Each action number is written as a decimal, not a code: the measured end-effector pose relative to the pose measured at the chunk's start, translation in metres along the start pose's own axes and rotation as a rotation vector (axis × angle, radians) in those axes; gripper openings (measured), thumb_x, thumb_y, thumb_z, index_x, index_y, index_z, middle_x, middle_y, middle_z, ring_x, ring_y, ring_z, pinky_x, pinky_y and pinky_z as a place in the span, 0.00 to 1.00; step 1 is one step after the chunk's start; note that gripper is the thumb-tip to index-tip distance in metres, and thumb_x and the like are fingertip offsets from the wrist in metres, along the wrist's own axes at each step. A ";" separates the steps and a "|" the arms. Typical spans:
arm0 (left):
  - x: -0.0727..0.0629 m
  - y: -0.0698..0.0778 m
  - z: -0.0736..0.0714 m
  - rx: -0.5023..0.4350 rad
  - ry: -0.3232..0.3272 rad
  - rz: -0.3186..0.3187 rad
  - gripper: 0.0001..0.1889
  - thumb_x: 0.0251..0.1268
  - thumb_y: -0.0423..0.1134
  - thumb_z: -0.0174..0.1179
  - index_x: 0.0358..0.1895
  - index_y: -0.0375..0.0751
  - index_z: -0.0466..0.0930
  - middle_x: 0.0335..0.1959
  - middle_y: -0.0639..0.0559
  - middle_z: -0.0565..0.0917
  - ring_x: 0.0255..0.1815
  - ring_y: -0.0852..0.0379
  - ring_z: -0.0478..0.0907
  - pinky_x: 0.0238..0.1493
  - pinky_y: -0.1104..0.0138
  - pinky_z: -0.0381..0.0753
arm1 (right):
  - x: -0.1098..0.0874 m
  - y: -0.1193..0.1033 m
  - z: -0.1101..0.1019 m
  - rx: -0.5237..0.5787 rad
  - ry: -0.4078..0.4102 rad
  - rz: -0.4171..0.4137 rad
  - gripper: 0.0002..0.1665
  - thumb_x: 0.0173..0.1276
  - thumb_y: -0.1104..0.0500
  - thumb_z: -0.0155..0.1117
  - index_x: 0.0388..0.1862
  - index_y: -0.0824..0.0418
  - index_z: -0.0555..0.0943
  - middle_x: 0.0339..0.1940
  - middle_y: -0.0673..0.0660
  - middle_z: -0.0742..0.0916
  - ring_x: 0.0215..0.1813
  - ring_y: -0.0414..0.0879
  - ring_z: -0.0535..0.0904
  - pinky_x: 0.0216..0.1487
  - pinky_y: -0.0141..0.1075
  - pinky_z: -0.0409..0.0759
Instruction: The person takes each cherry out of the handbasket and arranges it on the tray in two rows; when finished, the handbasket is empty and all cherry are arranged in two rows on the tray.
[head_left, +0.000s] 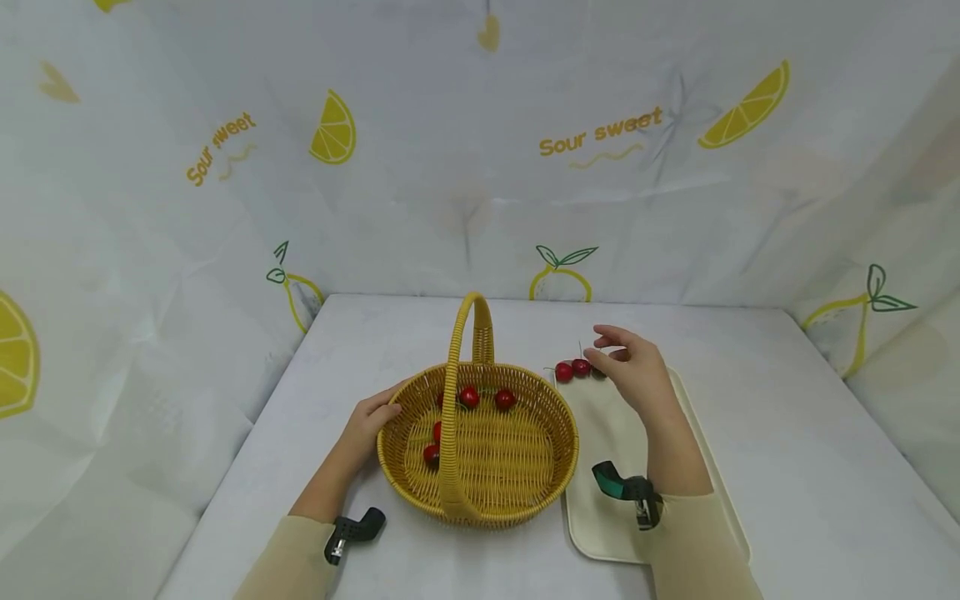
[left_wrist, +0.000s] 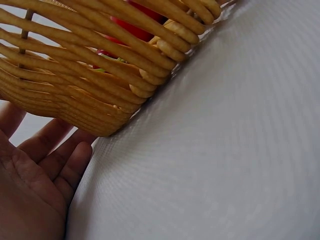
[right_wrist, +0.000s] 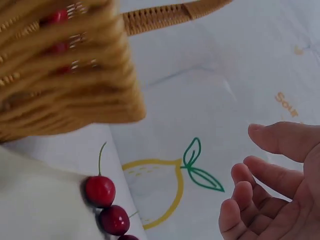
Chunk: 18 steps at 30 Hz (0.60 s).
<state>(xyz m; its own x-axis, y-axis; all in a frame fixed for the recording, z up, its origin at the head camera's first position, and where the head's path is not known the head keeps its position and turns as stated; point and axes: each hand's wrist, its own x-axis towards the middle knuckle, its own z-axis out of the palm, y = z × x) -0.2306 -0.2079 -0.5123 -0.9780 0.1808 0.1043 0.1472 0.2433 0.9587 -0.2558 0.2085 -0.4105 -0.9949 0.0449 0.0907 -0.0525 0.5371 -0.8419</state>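
A yellow wicker basket (head_left: 495,492) with a tall arched handle (head_left: 450,400) stands on the table and has several red cherries (head_left: 505,400) inside. My left hand (head_left: 366,427) holds its left side, thumb at the rim; the other fingers (left_wrist: 75,165) lie against the outer weave. At the far left corner of a cream tray (head_left: 607,517), three dark red cherries (head_left: 564,372) sit in a row, stems up on some. Just above the row, partly covering its rightmost cherry, hovers my right hand (head_left: 637,367), fingers loosely bent and nothing between them (right_wrist: 275,190).
The basket's right side stands against or just over the tray's left edge (head_left: 567,521). Behind the white table (head_left: 810,433) hangs a lemon-print cloth (head_left: 420,208), which also covers the sides. Each wrist wears a black strap with a camera mount (head_left: 352,529).
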 end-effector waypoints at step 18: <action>0.000 0.000 0.001 -0.007 0.006 -0.004 0.25 0.74 0.38 0.51 0.73 0.40 0.74 0.72 0.46 0.74 0.76 0.48 0.65 0.70 0.72 0.62 | -0.017 -0.025 0.048 0.139 -0.529 -0.201 0.29 0.73 0.54 0.68 0.67 0.67 0.78 0.46 0.56 0.85 0.50 0.51 0.81 0.54 0.42 0.80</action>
<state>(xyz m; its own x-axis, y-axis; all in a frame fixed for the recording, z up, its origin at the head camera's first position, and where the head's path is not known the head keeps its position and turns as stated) -0.2303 -0.2073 -0.5120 -0.9794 0.1740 0.1022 0.1425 0.2378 0.9608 -0.2415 0.1542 -0.4163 -0.8703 -0.4925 0.0076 -0.2198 0.3744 -0.9008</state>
